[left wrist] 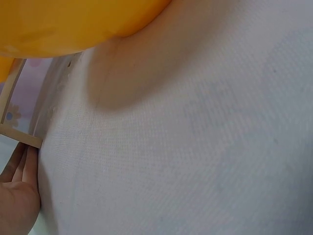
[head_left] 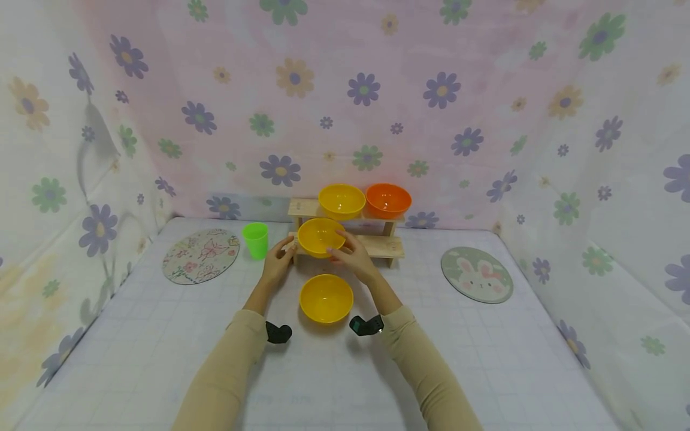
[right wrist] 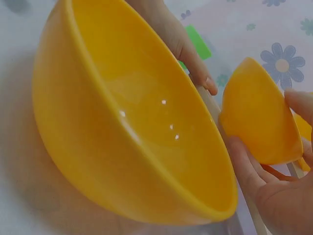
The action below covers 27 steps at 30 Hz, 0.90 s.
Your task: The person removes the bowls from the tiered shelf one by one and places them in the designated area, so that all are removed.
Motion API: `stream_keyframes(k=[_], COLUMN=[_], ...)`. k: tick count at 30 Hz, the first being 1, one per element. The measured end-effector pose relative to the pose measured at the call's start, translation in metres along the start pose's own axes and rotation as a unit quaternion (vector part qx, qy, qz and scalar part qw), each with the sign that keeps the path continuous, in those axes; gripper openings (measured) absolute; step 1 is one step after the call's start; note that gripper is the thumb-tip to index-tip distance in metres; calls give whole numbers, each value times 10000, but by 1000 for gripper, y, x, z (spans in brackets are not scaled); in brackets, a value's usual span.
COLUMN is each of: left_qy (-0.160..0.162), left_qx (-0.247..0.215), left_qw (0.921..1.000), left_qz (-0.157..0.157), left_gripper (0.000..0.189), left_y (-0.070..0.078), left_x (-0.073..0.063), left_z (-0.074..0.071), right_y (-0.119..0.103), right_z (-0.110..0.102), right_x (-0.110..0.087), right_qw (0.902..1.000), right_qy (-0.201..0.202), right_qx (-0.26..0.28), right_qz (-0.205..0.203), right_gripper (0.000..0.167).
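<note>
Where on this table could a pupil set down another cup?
Bare room lies between the wooden rack and the rabbit mat, and in front of the floral mat, left of the left sleeve. It's crowded around the rack's left end: green cup, left hand, and right hand holding a yellow bowl.

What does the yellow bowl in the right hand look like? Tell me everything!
The yellow bowl is round and deep, with a smooth, shiny surface that looks like plastic. Its wide opening faces up, tipped toward the head camera, and I see nothing inside. The right hand grips its right side, with a fingertip over the rim. It is at the left end of the wooden rack's lower step; I can't tell whether it touches the wood.
</note>
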<state>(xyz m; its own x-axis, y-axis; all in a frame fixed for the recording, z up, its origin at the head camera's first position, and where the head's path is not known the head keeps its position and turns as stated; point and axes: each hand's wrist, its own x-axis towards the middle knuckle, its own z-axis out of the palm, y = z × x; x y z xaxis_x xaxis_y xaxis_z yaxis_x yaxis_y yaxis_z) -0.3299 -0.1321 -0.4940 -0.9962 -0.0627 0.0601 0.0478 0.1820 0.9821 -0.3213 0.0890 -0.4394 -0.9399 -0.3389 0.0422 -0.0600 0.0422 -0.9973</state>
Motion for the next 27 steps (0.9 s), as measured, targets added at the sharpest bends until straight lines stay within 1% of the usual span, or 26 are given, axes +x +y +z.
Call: stream_keyframes(k=[6, 11, 15, 19, 22, 25, 26, 27], left_qy=[13, 10, 18, -60, -190, -261, -272, -264], left_qx=[-16, 4, -61, -94, -218, -293, -306, -257], left_qw=[10000, 10000, 10000, 9999, 9996, 9992, 9991, 9993], left_qz=[16, 3, -6, 21, -29, -54, -64, -21], left_gripper=[46, 46, 45, 45, 45, 44, 44, 44], left_y=[2, 2, 2, 1, 14, 28, 32, 32], left_x=[-1, -1, -1, -2, -10, -18, -20, -21], left_z=[0, 0, 1, -1, -3, -5, -6, -5], right_y=[0, 0, 1, 2, -1, 0, 0, 1], right_z=[5, 6, 4, 1, -3, -9, -10, -12], right_x=[1, -2, -6, -12, -20, -24, -26, -27], right_qw=[9993, 9993, 9989, 9992, 9997, 9998, 9999, 9999], right_qy=[183, 231, 219, 185, 105, 49, 51, 72], right_qx=[316, 281, 384, 295, 167, 169, 147, 121], right_qz=[-84, -126, -140, -190, -167, -84, -75, -74], right_gripper=[61, 61, 60, 60, 61, 62, 62, 63])
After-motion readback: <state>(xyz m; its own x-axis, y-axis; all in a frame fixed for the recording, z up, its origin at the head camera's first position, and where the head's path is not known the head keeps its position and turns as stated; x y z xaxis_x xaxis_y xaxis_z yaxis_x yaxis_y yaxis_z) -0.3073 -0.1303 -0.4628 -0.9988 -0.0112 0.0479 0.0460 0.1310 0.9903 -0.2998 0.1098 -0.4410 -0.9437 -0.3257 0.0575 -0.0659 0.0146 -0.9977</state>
